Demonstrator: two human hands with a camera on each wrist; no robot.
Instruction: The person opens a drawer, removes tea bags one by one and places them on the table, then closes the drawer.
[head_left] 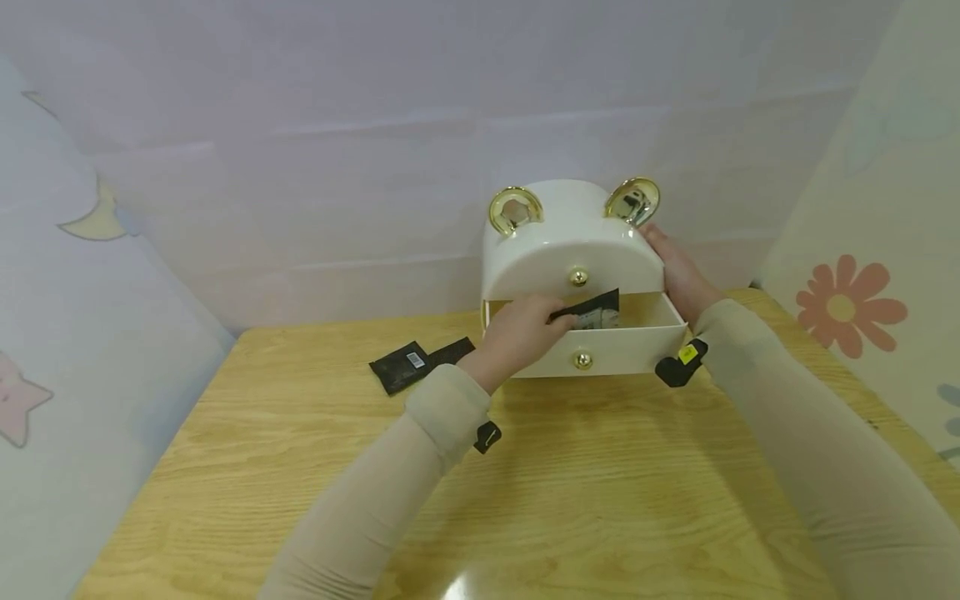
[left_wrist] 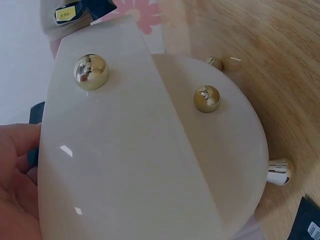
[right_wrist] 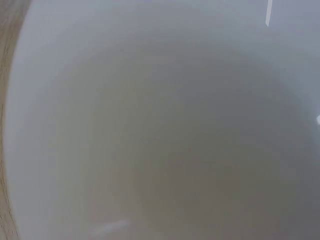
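One black packet [head_left: 592, 310] is being held over the open lower drawer [head_left: 600, 350] of the white storage box [head_left: 573, 242], pinched at its edge by the curled fingers of the left hand [head_left: 521, 333]; part of it is already lying inside the drawer cavity. The box is being steadied on its right side by the right hand [head_left: 678, 271], whose fingers are being laid flat against the wall rather than clenched. Two more black packets [head_left: 420, 362] are being left on the wooden table [head_left: 300, 467], just left of the box and well apart from the drawer. Judging from this, the stowing is being carried out only partway: the held packet is being judged close to placed, while the two on the table are not yet being handled, and the drawer is being kept pulled out. Nothing but the box's pale surface is being shown in the right wrist view.
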